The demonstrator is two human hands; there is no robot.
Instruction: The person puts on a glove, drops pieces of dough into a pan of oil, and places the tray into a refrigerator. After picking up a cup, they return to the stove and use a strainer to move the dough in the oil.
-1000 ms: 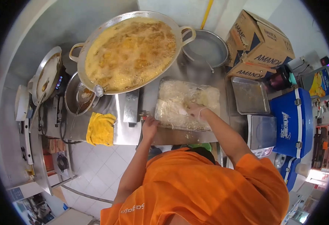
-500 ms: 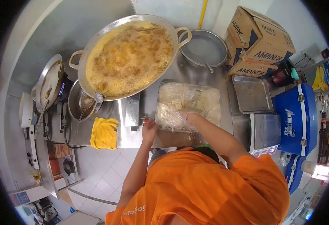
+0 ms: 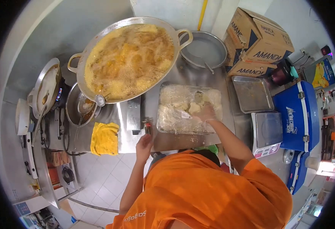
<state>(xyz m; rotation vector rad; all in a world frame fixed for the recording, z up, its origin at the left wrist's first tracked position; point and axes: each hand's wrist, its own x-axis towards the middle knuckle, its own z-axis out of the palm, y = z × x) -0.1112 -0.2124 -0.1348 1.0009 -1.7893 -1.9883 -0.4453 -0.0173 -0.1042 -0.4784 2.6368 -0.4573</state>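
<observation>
A tray [image 3: 163, 129] holds pale floury pieces, partly covered by clear plastic. My right hand [image 3: 206, 113] reaches into its right side and touches the pale contents; its fingertips are hard to make out. Near the counter's front edge, left of the tray, is my left hand [image 3: 144, 143], its fingers bent close together beside a small red-topped object [image 3: 147, 128]. Whether that hand holds anything is unclear. Up and to the left, a wide two-handled pan [image 3: 79, 72] is full of bubbling yellow oil, with a round dial thermometer [image 3: 100, 100] at its rim.
Left of the tray lie a yellow cloth [image 3: 105, 139] and a metal stove part [image 3: 134, 114]. Behind it stands a bowl of cloudy liquid [image 3: 204, 49]. An empty metal tray [image 3: 253, 94], a scale [image 3: 268, 129], cartons [image 3: 264, 42] and a blue cooler [image 3: 295, 114] are on the right.
My right hand has moved right over the tray, and the plastic lies differently. My left hand has shifted slightly down and left, away from the tray. The view has shifted a little.
</observation>
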